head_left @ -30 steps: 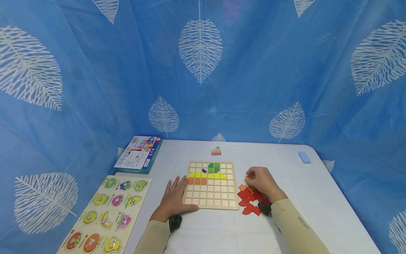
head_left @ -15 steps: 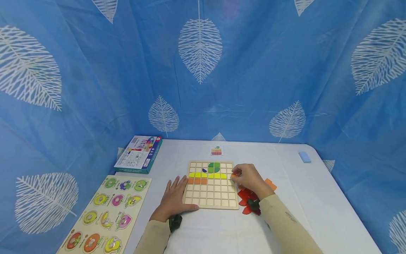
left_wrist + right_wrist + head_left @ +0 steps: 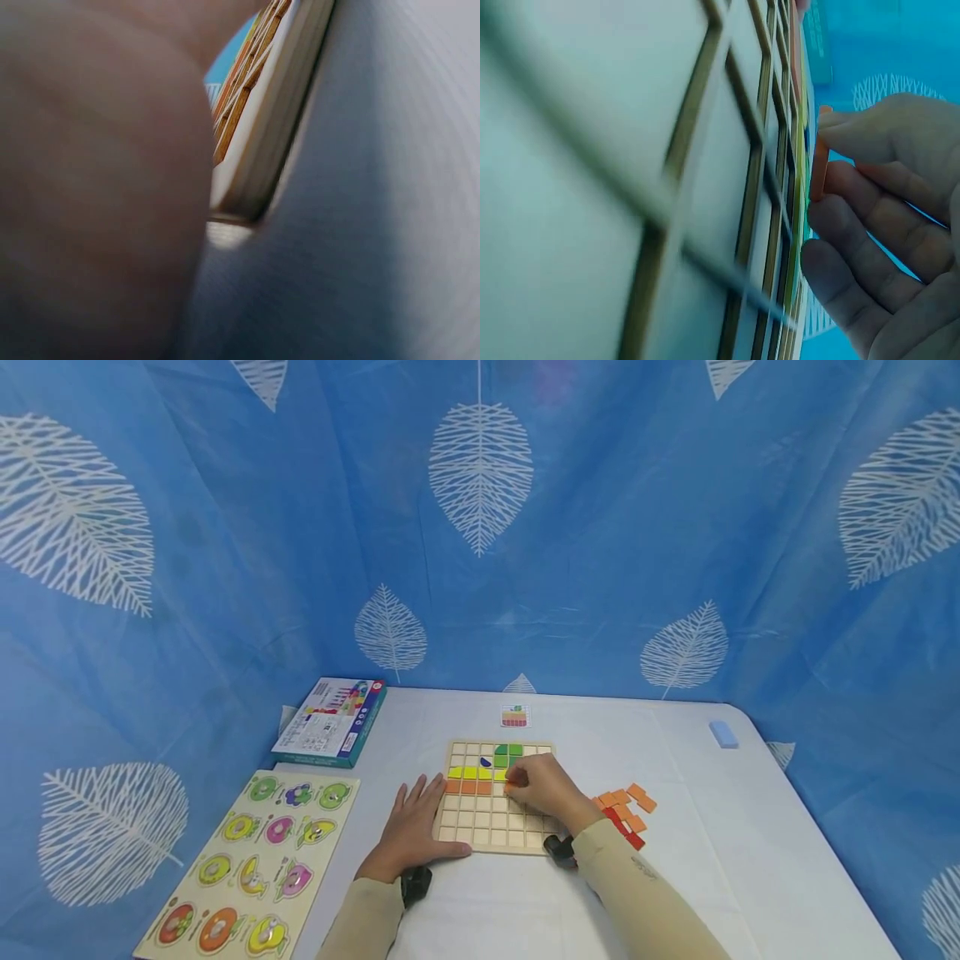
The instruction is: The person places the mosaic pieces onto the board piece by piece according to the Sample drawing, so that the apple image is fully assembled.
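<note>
Over to the head view, and here's the left hand (image 3: 411, 827) spread out on the white table (image 3: 465, 910), fingers straight, lying against the left side of the wooden grid board (image 3: 491, 820), thumb along its near edge. Across from it, well apart from the left, the right hand (image 3: 546, 785) is over the right half of that board, fingertips pinching an orange tile (image 3: 509, 787) just right of the orange row (image 3: 468, 787) that sits in the grid. Above that row run yellow pieces (image 3: 476, 773), with a dark blue piece (image 3: 485, 762) and green pieces (image 3: 510, 754) higher up. Loose orange tiles (image 3: 621, 797) and red pieces (image 3: 630, 835) lie beside the right forearm. A small picture card (image 3: 515, 717) lies beyond the board, a flat box (image 3: 330, 722) and a fruit puzzle (image 3: 321, 860) are over on the left, and a pale blue block (image 3: 723, 734) is at far right. Left wrist view: the hand is a big blur, right up against the board's corner. Right wrist view, lovely detail: the tile is seen edge-on, clamped between fingertips close by the grid; whether it touches the wood, I can't tell.
</note>
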Motion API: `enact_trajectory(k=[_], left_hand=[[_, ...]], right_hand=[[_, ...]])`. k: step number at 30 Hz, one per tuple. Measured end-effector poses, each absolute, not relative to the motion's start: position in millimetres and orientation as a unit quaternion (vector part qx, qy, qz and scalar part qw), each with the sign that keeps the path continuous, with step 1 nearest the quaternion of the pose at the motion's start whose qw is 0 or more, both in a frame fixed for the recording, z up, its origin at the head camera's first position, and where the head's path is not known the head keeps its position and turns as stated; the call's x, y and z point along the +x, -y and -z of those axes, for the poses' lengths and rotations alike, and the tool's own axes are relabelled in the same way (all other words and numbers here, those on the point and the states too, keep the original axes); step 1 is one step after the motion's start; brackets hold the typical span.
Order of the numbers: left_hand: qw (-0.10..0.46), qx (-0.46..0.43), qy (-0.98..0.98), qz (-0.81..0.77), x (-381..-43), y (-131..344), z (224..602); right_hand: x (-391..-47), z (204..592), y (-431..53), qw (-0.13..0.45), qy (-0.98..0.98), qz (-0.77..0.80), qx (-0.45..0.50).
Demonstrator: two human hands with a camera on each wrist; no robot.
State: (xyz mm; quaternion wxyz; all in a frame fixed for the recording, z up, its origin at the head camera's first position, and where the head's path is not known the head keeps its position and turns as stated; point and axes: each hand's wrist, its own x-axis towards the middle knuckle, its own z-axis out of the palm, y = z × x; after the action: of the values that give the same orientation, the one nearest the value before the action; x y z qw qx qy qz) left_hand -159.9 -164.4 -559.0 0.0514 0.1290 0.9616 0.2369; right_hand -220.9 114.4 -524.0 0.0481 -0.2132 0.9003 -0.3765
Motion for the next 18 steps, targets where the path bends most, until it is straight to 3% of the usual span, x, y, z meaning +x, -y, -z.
enact_trajectory(k=[18], left_hand=[[0.049,0.134,-0.96,-0.24,-160.6,164.6,557.4]], right_hand=[[-225.3,522.4,-92.7,0.034,-0.908,0.339,-0.241]])
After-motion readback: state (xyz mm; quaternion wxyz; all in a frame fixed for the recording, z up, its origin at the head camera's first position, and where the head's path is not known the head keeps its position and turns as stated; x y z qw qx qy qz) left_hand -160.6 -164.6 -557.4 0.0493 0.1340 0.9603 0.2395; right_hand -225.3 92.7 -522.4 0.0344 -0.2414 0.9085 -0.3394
